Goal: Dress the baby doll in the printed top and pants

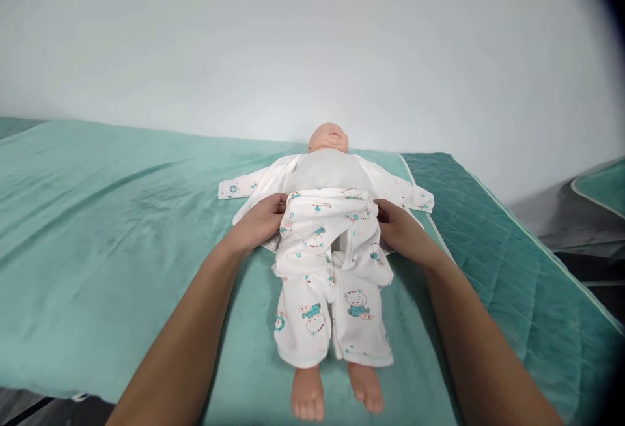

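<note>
A baby doll (328,172) lies on its back, feet toward me, with its grey-white torso bare in front. White baby pants (312,237) with a printed bear pattern cover its legs and reach up to its belly. An opened white baby shirt (280,175) lies spread under it, with the doll's arms out in the sleeves. My left hand (263,219) is closed at the left side of the pants' waist. At the right side, my right hand (403,229) grips the waist too. The fingertips of both hands are partly hidden by the cloth.
A light green sheet (122,250) covers the bed under the doll. To the right lies a darker quilted green mat (508,263). A white wall (244,55) rises behind the doll's head. Another green padded edge (603,188) shows at far right.
</note>
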Motion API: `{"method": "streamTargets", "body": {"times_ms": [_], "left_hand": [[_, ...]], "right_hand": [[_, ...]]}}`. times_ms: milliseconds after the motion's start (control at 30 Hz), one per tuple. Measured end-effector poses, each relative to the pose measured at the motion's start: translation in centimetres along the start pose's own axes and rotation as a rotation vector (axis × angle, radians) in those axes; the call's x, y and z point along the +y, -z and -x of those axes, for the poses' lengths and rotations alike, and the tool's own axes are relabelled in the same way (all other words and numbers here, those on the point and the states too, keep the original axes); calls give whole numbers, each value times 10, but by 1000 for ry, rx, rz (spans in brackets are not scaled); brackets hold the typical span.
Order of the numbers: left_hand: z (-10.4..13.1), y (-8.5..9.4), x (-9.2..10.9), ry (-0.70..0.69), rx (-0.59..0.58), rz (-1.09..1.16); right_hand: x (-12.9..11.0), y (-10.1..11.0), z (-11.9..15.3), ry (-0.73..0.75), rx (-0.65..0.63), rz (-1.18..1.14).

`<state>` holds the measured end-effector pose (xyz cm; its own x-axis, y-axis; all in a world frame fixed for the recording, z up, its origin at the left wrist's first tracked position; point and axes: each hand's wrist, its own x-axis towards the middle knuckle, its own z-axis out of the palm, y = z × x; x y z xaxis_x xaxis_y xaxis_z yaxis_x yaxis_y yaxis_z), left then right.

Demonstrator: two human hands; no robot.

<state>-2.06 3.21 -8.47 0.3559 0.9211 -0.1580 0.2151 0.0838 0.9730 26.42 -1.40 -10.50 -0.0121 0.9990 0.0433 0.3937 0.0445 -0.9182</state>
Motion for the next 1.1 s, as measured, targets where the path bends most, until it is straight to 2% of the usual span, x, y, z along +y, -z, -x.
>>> {"method": "streamTargets", "body": {"times_ms": [167, 333, 500, 800, 1100], "left_hand": [[-1, -4, -5, 2, -11, 160], [-3, -13, -7, -55, 0, 342], [-2, -16, -4, -73, -35, 425], [-8, -15, -11, -77, -42, 449], [-11, -15, -11, -77, -2, 391]], "right_hand": [[-7, -5, 4, 29, 63, -122], [-5, -16, 0, -43, 114, -395], [-3, -18, -4, -25, 125, -450], [-1, -16, -6, -51, -4, -625], [0, -19, -6, -32, 7, -530]]}}
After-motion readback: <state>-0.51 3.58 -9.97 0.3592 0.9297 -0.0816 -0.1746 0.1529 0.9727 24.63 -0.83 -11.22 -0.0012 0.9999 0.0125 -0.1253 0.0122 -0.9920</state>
